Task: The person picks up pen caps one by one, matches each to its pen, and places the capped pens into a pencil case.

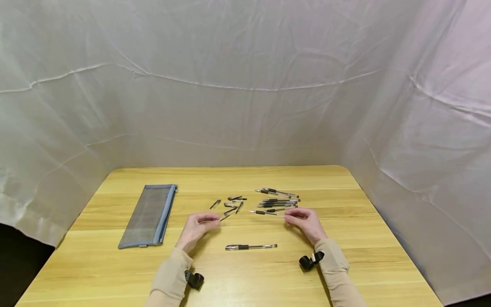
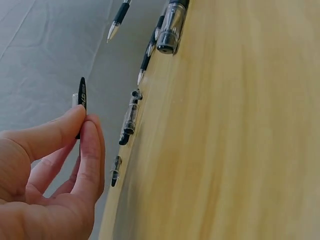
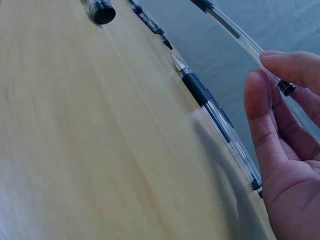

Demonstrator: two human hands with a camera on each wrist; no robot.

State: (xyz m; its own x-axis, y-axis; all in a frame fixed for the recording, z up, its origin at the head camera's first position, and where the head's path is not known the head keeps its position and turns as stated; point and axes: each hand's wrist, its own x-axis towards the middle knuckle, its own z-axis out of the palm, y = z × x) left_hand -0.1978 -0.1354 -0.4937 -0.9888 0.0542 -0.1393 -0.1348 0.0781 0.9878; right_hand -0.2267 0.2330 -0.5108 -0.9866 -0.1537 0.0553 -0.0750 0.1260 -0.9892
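far left, we had a blue-trimmed mesh zip pouch [image 1: 145, 216] on the wood-grain table [image 1: 96, 268]; next, we saw the left hand [image 1: 196, 230] pinching a black pen cap [image 2: 82, 96], raised near scattered pen caps [image 1: 230, 204]. closer to us lay a capped gel pen [image 1: 244, 247]; beyond it, uncapped gel pens [image 1: 278, 203] bunched up, and the right hand [image 1: 307, 224] pinched a lifted uncapped pen [image 1: 260, 212] by its rear end, tip leftward.

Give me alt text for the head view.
Over a wooden table, the left hand pinches a pen cap and the right hand an uncapped pen by its rear end. A capped pen lies nearer the camera, loose caps and other uncapped pens beyond; a mesh pouch lies at left.
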